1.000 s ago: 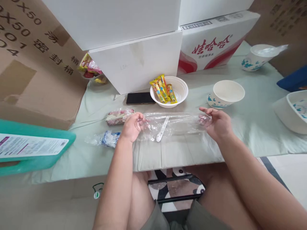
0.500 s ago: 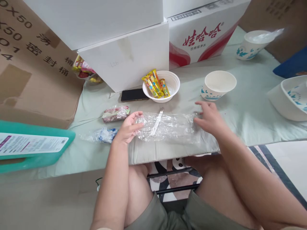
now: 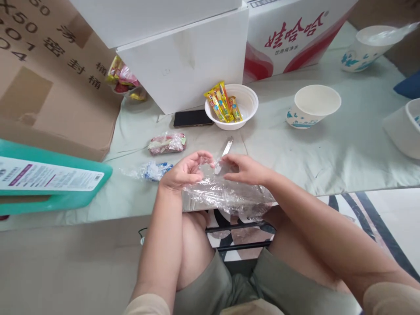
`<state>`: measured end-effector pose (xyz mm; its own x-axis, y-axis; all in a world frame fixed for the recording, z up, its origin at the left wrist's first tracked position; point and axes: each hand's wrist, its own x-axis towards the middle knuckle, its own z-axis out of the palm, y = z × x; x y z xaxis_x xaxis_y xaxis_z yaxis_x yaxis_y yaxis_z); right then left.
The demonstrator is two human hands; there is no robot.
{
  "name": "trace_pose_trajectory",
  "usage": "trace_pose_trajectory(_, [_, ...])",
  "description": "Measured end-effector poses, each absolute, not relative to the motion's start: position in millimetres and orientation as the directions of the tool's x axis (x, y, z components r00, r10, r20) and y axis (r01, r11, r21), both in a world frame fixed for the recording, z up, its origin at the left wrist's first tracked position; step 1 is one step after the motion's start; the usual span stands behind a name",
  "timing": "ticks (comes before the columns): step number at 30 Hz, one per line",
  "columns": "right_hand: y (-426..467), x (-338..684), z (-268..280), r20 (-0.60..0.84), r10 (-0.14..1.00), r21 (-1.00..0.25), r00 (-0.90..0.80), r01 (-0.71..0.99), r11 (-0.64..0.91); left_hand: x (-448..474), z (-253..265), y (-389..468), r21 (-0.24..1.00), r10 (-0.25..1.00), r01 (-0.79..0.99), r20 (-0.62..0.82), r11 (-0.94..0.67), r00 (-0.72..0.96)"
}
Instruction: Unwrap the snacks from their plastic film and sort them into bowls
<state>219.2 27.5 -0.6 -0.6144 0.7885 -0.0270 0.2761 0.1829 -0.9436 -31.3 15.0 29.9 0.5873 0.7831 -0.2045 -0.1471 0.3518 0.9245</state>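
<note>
My left hand is at the near part of the table, its curved fingers and thumb apart beside the film. Facing it, my right hand has its thumb and fingers apart too, around the near end of a slim white utility knife; I see no firm grip. Crumpled clear plastic bag spreads under both hands and hangs over the table's front edge. Just left of my left hand lies a blue-and-white bundle in clear wrap. Behind it is a red-and-green wrapped bundle.
A white bowl holds several yellow snack packets, beside a black phone. Paper cups stand to the right. White cartons line the back. A green jug and brown box stand left.
My right hand has moved left, close to my left hand. The plastic bag has slid toward me, over the table edge. The view has shifted slightly.
</note>
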Motion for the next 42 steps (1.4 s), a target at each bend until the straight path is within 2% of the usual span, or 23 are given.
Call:
trace_pose_trajectory(3, [27, 220, 3, 0.014, 0.836, -0.951, -0.549, 0.252, 0.181, -31, 31, 16, 0.904, 0.844, -0.291, -0.125, 0.313, 0.521])
trace_pose_trajectory(6, [27, 226, 8, 0.036, 0.915, -0.989, -0.402, 0.115, 0.089, -22, 29, 19, 0.865, 0.957, -0.459, -0.076, 0.204, 0.282])
trace_pose_trajectory(8, [28, 229, 9, 0.009, 0.966, -0.999, -0.259, 0.029, 0.018, -10, 27, 22, 0.848, 0.978, -0.502, -0.082, 0.169, 0.192])
trace_pose_trajectory(11, [30, 230, 7, -0.043, 0.995, -0.995, -0.084, -0.089, -0.051, 15, 21, 22, 0.845, 0.943, -0.465, -0.123, 0.262, 0.308])
trace_pose_trajectory(13, [32, 230, 6, -0.043, 0.999, -0.990, -0.028, -0.131, -0.046, 30, 17, 22, 0.863, 0.902, -0.382, -0.169, 0.330, 0.397])
trace_pose_trajectory(16, [35, 231, 7, 0.017, 1.000, -0.993, 0.021, -0.119, 0.020, 46, 12, 25, 0.906, 0.902, -0.242, -0.251, 0.346, 0.350])
trace_pose_trajectory(20, [36, 238, 10, 0.206, 0.976, -0.978, 0.069, 0.006, 0.206, 50, 6, 34, 0.936, 0.934, -0.145, -0.287, 0.321, 0.214])
trace_pose_trajectory(23, [33, 243, 8, 0.280, 0.960, -0.957, 0.022, 0.082, 0.278, 48, 4, 39, 0.947, 0.954, -0.155, -0.259, 0.282, 0.153])
trace_pose_trajectory(26, [29, 247, 7, 0.265, 0.963, -0.961, -0.053, 0.066, 0.268, 47, 5, 41, 0.949, 0.967, -0.193, -0.234, 0.250, 0.100])
trace_pose_trajectory(29, [29, 248, 8, 0.276, 0.959, -0.960, -0.055, 0.035, 0.279, 46, 11, 42, 0.933, 0.969, -0.263, -0.231, 0.246, 0.087])
trace_pose_trajectory(32, [32, 246, 10, 0.229, 0.971, -0.973, -0.074, -0.002, 0.230, 46, 18, 42, 0.922, 0.969, -0.298, -0.227, 0.247, 0.100])
trace_pose_trajectory(35, [35, 244, 11, 0.110, 0.990, -0.993, -0.092, -0.051, 0.106, 45, 19, 42, 0.931, 0.973, -0.285, -0.208, 0.228, 0.101])
trace_pose_trajectory(38, [36, 241, 10, -0.039, 0.999, -0.992, -0.029, -0.120, -0.042, 41, 16, 43, 0.953, 0.982, -0.236, -0.180, 0.189, 0.061])
trace_pose_trajectory(42, [41, 243, 6, -0.128, 0.989, -0.977, 0.077, -0.184, -0.112, 35, 17, 44, 0.945, 0.971, -0.222, -0.231, 0.239, 0.065])
